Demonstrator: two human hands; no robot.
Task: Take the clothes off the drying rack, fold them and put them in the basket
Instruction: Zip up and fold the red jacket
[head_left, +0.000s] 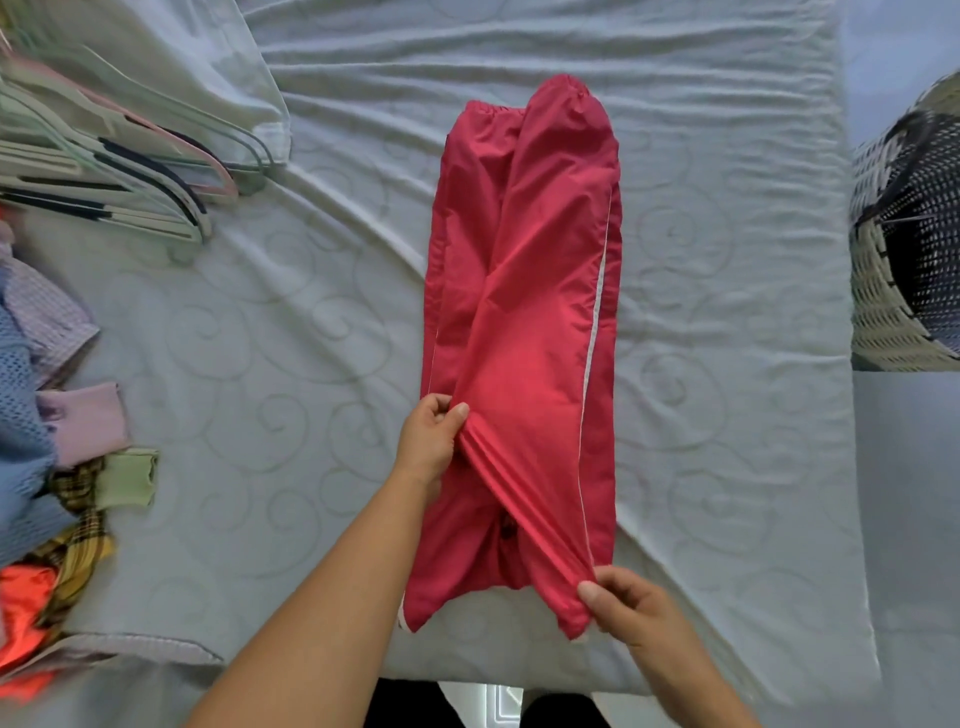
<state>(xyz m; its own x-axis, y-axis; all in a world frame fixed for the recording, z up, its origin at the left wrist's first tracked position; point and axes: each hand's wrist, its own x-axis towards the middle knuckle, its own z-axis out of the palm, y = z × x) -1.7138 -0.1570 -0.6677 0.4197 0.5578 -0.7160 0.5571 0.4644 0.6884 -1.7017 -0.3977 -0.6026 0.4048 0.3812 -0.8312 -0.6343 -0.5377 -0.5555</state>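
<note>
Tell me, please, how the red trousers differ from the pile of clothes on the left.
The red trousers lie stretched out; the pile of clothes is bunched up. The left hand and right hand grip the trousers; nothing touches the pile. The trousers are red; the pile is many-coloured. Both lie on the bed.

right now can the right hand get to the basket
Probably, but not yet: the right hand pinches the red trousers and must let go first. Only bare bedsheet lies between it and the basket.
</note>
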